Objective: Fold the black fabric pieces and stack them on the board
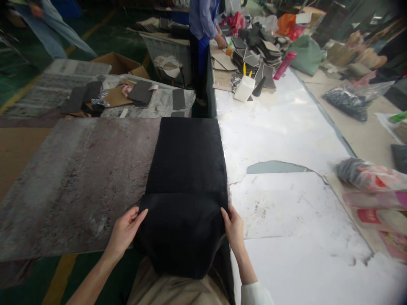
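Note:
A long sheet of black fabric (187, 169) lies across the seam between a worn grey board (79, 178) and a white table top (286, 140). Its near end is folded over and hangs off the edge toward me. My left hand (125, 231) pinches the left edge of that fold with thumb and fingers closed on it. My right hand (233, 226) grips the right edge the same way.
A person in a blue shirt (205, 21) works at the far end by stacks of dark insoles (254, 55). A white bottle (244, 88) and a pink tube (284, 65) stand there. Plastic bags (372, 178) lie at the right. A cardboard box (119, 62) sits far left.

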`<state>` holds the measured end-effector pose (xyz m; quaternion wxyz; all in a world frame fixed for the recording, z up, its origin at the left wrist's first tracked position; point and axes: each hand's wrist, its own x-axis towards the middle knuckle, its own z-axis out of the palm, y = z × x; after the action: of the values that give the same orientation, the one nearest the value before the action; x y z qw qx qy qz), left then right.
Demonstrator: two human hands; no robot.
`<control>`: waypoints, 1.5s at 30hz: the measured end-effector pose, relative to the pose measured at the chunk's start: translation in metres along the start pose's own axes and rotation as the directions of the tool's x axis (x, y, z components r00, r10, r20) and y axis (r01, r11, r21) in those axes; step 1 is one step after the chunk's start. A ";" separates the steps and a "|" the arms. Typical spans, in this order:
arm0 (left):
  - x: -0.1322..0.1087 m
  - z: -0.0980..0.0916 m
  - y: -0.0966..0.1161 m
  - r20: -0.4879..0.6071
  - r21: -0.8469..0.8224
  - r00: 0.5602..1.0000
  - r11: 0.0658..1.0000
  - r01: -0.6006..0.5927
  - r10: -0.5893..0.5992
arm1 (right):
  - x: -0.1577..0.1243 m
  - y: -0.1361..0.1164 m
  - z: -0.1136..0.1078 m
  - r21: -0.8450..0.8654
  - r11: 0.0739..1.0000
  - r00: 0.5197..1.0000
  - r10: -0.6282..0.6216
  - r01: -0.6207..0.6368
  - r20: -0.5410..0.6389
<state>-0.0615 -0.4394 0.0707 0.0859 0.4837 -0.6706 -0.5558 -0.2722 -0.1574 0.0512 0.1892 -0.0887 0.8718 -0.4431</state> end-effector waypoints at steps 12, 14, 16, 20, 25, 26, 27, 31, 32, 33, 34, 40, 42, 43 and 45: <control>0.015 0.001 -0.014 0.012 0.075 1.000 0.997 -0.004 0.003 | 0.003 -0.009 0.000 -0.208 0.978 1.000 0.011 -0.011 -0.001; 0.017 0.002 -0.013 0.010 0.082 1.000 0.997 -0.016 0.015 | 0.004 -0.008 -0.001 -0.232 0.973 1.000 0.021 -0.021 0.000; 0.019 0.003 -0.011 -0.004 0.089 1.000 0.996 -0.016 0.017 | 0.005 -0.007 -0.001 -0.253 0.967 1.000 0.027 -0.027 -0.001; 0.024 0.005 -0.012 -0.037 0.096 0.999 0.995 0.008 -0.004 | 0.007 -0.005 0.000 -0.274 0.961 0.999 0.032 -0.027 0.015; 0.024 0.007 -0.011 -0.024 0.054 0.999 0.998 0.029 -0.027 | 0.006 -0.008 0.000 -0.296 0.955 1.000 0.021 -0.015 0.015; 0.024 0.007 -0.011 -0.025 0.049 0.999 0.999 0.024 -0.023 | 0.006 -0.009 0.000 -0.301 0.953 1.000 0.023 -0.018 0.013; 0.024 0.007 -0.010 -0.028 0.045 0.999 0.999 0.017 -0.015 | 0.006 -0.010 0.000 -0.305 0.952 1.000 0.028 -0.023 0.012; 0.026 0.006 -0.010 -0.042 0.043 0.999 0.999 -0.007 0.009 | 0.006 -0.011 0.000 -0.315 0.948 0.999 0.047 -0.042 0.006; 0.027 0.006 -0.010 -0.043 0.046 0.999 0.999 -0.009 0.010 | 0.006 -0.011 0.000 -0.317 0.947 0.999 0.048 -0.044 0.006; 0.028 0.006 -0.011 -0.044 0.050 0.999 0.999 -0.009 0.011 | 0.007 -0.011 0.000 -0.320 0.946 0.999 0.049 -0.045 0.006; 0.028 0.006 -0.012 -0.046 0.056 0.999 0.998 -0.008 0.010 | 0.007 -0.010 0.000 -0.324 0.945 0.999 0.049 -0.044 0.006; 0.028 0.006 -0.013 -0.039 0.083 0.999 0.996 0.014 -0.011 | 0.006 -0.010 0.002 -0.321 0.947 1.000 0.012 -0.016 -0.015; 0.027 0.005 -0.013 -0.038 0.099 0.999 0.995 0.033 -0.029 | 0.005 -0.011 0.002 -0.314 0.950 1.000 -0.004 -0.003 -0.021; 0.027 0.005 -0.014 -0.042 0.113 0.998 0.993 0.045 -0.040 | 0.004 -0.012 0.002 -0.315 0.949 1.000 -0.010 0.002 -0.025; 0.029 0.004 -0.017 -0.048 0.141 0.996 0.987 0.075 -0.069 | 0.004 -0.013 0.003 -0.326 0.945 0.999 -0.012 -0.001 -0.039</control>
<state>-0.0696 -0.4567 0.0434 0.0453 0.5245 -0.6887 -0.4984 -0.2744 -0.1685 0.0589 0.1532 -0.1123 0.9365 -0.2949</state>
